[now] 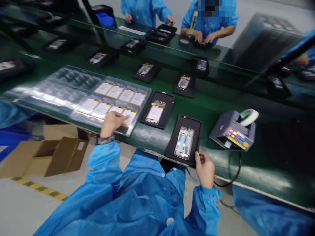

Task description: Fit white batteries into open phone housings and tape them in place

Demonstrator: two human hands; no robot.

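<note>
My left hand is over a clear plastic tray holding several white, flat battery packs with yellow-and-black edges. Its thumb and forefinger are at the battery pack in the near right pocket; the grip is partly hidden by the fingers. My right hand is closed on the near right edge of a black holder. In that holder lies a phone frame with blue strips and a bare middle. Left of it, another black holder carries a phone frame with a white battery pack.
A grey tape dispenser with a lit display stands at right, its black cable hanging over the edge. More black holders sit farther back. Stacked trays rise behind a shelf. Co-workers work opposite. An open carton lies below left.
</note>
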